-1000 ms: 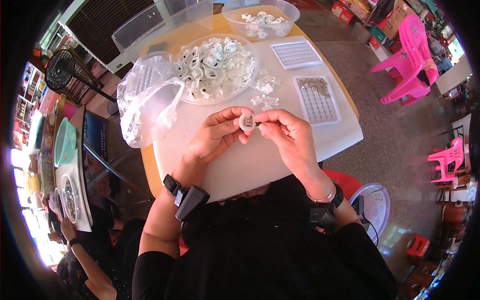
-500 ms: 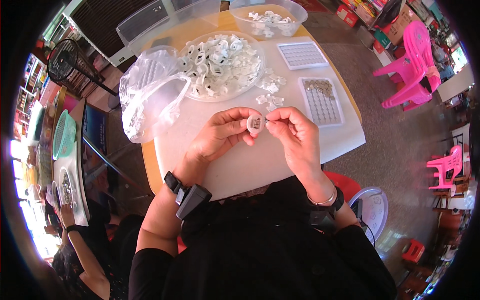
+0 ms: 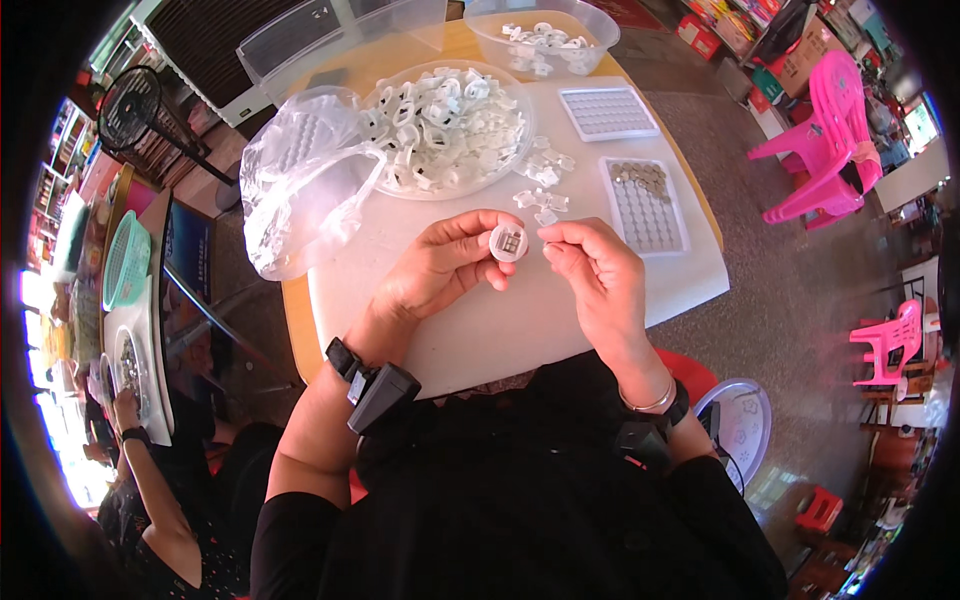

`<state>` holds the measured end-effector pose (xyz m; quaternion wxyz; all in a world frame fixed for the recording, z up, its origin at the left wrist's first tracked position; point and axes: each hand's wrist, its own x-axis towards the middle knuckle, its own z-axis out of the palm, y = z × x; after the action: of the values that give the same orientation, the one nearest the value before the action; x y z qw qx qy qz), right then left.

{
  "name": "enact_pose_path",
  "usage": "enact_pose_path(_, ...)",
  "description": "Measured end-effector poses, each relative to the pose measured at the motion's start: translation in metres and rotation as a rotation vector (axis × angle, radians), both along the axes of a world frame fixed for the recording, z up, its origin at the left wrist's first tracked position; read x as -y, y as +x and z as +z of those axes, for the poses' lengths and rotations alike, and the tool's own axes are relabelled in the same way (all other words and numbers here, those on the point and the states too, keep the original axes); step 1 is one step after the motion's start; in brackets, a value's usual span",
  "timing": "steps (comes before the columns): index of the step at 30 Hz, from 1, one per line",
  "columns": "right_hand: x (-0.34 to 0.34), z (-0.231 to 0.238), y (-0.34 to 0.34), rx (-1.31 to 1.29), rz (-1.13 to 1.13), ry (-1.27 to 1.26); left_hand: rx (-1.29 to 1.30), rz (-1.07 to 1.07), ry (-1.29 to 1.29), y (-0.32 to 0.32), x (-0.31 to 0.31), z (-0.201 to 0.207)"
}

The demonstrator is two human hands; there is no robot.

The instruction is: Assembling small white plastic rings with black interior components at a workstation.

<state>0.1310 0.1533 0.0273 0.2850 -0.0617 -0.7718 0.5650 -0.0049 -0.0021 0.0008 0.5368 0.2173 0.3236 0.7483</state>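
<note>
My left hand pinches a small round white plastic part between thumb and fingers, above the near half of the table. Its face is turned up and shows a small gridded recess with metallic-looking bits. Just to its right, apart from it, is my right hand, with thumb and forefinger drawn together and the other fingers curled. Whatever these fingertips hold, if anything, is too small to make out. Beyond the hands lie several loose white plastic pieces. A white tray at the right carries small greyish discs.
A round clear tray heaped with white plastic parts stands at the far side, beside a clear plastic bag. Behind are a second white tray and a clear tub. At far left, another person's hand works at another table.
My right hand has drawn back slightly to the right, away from the round part. The part's face now shows more fully in my left hand.
</note>
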Motion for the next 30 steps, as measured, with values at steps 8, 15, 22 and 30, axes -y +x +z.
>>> enact_pose_path(8, 0.008, 0.010, -0.002, 0.041, 0.017, 0.028, -0.059, 0.021, -0.064, 0.003, -0.002, 0.003)
enact_pose_path(15, 0.007, 0.007, -0.003, 0.023, -0.074, 0.108, -0.068, 0.035, -0.081, 0.004, 0.000, 0.005)
enact_pose_path(22, 0.019, 0.013, -0.005, 0.013, 0.019, -0.101, -0.112, 0.021, -0.130, 0.004, -0.003, 0.005)
enact_pose_path(30, 0.018, 0.000, -0.009, 0.012, -0.005, 0.076, -0.150, 0.007, -0.135, 0.005, -0.004, 0.006)
